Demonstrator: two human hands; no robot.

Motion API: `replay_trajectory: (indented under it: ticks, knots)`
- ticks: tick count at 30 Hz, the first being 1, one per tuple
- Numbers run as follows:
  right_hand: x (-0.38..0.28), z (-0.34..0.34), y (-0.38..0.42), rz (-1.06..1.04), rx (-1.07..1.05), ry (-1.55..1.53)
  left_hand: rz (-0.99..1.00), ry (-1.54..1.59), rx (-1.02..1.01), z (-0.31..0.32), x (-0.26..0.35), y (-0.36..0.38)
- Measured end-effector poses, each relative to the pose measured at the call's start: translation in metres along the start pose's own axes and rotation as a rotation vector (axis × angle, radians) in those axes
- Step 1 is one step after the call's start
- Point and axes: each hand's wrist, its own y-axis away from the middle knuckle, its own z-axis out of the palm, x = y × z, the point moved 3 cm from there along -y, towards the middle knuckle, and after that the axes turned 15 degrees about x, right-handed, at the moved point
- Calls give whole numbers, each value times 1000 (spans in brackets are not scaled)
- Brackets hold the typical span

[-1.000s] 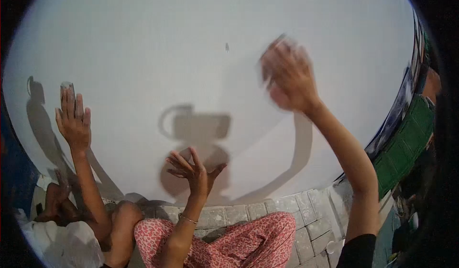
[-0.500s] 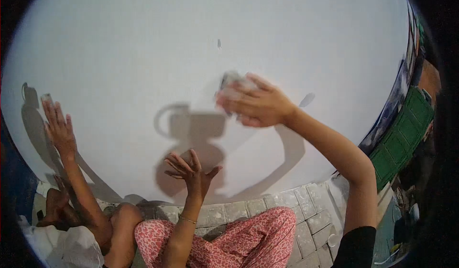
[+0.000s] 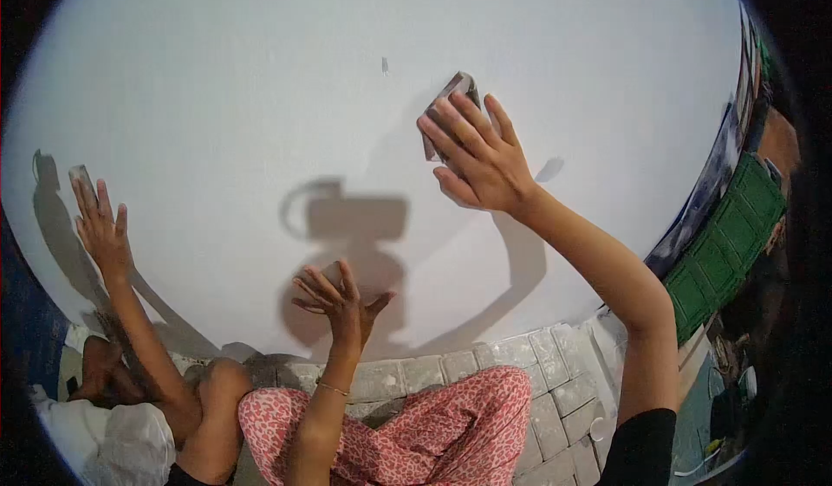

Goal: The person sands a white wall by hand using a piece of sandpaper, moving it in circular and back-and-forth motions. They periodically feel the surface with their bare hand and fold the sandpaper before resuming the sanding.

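My right hand [image 3: 477, 157] presses a small grey sanding block [image 3: 452, 94] flat against the white wall [image 3: 217, 79], fingers spread over it, with the block's upper end showing past my fingertips. My left hand [image 3: 341, 306] is lower down, near the bottom of the wall, with its fingers apart and nothing in it. It lies over the shadow of my head camera. At the far left a co-worker's hand [image 3: 101, 226] holds another small pad [image 3: 82, 177] against the same wall.
Grey paving blocks [image 3: 537, 373] cover the ground at the wall's foot. My legs in pink patterned trousers [image 3: 433, 425] are folded below. A small dark mark [image 3: 385, 66] dots the wall. A green panel [image 3: 728, 252] stands at the right edge.
My right hand swept down and left across the wall with the block, then came back up a little and is now sharp and flat. The co-worker's hand slid lower and left.
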Motion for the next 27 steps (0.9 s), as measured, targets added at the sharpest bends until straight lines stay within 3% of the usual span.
replay_trajectory:
  ticks: [27]
  knots:
    - [-18,7,9,54,53,86,44,-7,71,1,2,1]
